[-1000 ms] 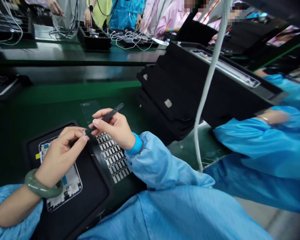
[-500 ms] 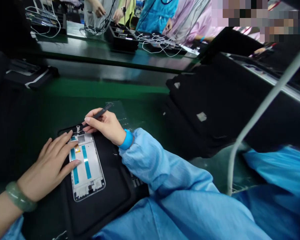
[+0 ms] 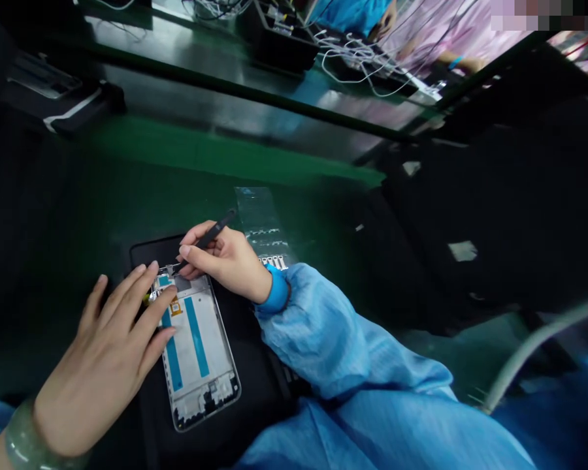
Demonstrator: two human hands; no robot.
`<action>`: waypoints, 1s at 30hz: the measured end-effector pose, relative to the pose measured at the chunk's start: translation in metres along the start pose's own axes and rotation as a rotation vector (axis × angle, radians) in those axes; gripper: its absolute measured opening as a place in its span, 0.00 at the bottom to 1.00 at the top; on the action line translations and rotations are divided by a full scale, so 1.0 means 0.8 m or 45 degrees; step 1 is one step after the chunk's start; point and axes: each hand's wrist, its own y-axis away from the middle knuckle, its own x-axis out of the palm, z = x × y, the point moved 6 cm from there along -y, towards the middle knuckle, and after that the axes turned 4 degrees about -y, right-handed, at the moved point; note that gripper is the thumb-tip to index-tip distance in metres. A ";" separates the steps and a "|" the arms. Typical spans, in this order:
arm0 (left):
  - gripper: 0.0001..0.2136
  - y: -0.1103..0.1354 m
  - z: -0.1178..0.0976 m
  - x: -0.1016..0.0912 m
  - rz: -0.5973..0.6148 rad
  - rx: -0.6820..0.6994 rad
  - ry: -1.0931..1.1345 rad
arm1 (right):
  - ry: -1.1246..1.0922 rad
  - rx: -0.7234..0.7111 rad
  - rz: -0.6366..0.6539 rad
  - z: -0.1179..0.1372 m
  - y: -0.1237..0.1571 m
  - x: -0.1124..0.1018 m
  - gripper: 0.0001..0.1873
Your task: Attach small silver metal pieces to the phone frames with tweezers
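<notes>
Tweezers (image 3: 210, 234), slim, black and matte, sit pinched in our right hand (image 3: 228, 261), tip touching the top edge of the flat silver phone frame (image 3: 198, 356). Our left hand (image 3: 102, 365) lies open, fingers spread along the frame's left rim. The frame rests on a black mat (image 3: 255, 365) on the green bench (image 3: 127, 189). Bare green lies beyond, and dark trays (image 3: 494, 215) crowd our right.

On the counter (image 3: 102, 196), toward the near edge: a pad (image 3: 149, 258). On the pad, left of its middle: a phone frame (image 3: 196, 346). Left hand (image 3: 108, 365) flat across the frame's left edge. Right hand (image 3: 230, 261) at the frame's far end, with tweezers (image 3: 208, 236) tipped down onto that end. Just behind the right hand: a film strip (image 3: 262, 222). Further right: stacked trays (image 3: 494, 228), seemingly on the same counter.
</notes>
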 end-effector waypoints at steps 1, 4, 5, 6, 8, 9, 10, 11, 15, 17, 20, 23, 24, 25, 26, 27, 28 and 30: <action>0.22 0.000 -0.001 0.000 0.010 0.005 0.007 | 0.007 0.001 0.003 0.000 0.000 0.000 0.17; 0.23 0.001 -0.002 0.000 0.032 0.023 0.018 | 0.011 -0.001 0.018 -0.001 0.000 0.001 0.16; 0.23 0.001 -0.002 0.000 0.035 0.021 0.020 | 0.012 -0.001 0.022 -0.001 0.000 0.001 0.16; 0.23 0.001 -0.001 0.000 0.035 0.015 0.022 | 0.014 -0.001 0.025 -0.002 0.000 0.001 0.16; 0.22 0.001 0.000 0.001 0.039 -0.001 0.026 | 0.022 -0.003 0.027 -0.002 0.000 0.001 0.16; 0.22 0.001 0.000 0.001 0.042 -0.004 0.028 | 0.027 -0.005 0.028 -0.002 0.000 0.000 0.16; 0.22 0.000 0.000 0.001 0.045 -0.005 0.029 | 0.032 -0.008 0.028 -0.002 0.001 0.000 0.16; 0.22 0.000 0.000 0.001 0.047 -0.004 0.031 | 0.036 -0.011 0.028 -0.002 0.001 0.000 0.16; 0.22 0.000 0.000 0.001 0.047 0.001 0.034 | 0.044 -0.020 0.031 -0.001 0.001 0.001 0.16; 0.22 0.000 0.001 0.001 0.042 0.001 0.036 | 0.046 -0.024 0.034 -0.002 0.001 0.001 0.16; 0.22 -0.001 0.001 0.001 0.035 0.000 0.039 | 0.062 -0.026 0.035 -0.002 0.000 0.001 0.16; 0.23 -0.001 0.001 0.001 0.047 0.005 0.037 | 0.082 -0.036 0.041 -0.002 -0.001 0.001 0.16; 0.23 -0.001 0.001 0.001 0.051 0.004 0.036 | 0.088 -0.042 0.045 -0.002 -0.001 0.001 0.16; 0.23 -0.001 0.001 0.001 0.053 0.003 0.036 | 0.094 -0.049 0.047 -0.002 -0.001 0.001 0.16; 0.23 0.000 0.001 0.001 0.055 0.004 0.036 | 0.103 -0.054 0.049 -0.002 -0.001 0.001 0.15; 0.22 0.000 0.001 0.001 0.054 0.004 0.038 | 0.112 -0.057 0.049 -0.002 -0.001 0.001 0.15; 0.23 0.000 0.001 0.002 0.051 0.003 0.039 | 0.122 -0.062 0.047 -0.002 -0.001 0.001 0.15; 0.23 0.000 0.002 0.002 0.040 0.000 0.042 | 0.150 -0.072 0.048 -0.003 -0.001 0.001 0.15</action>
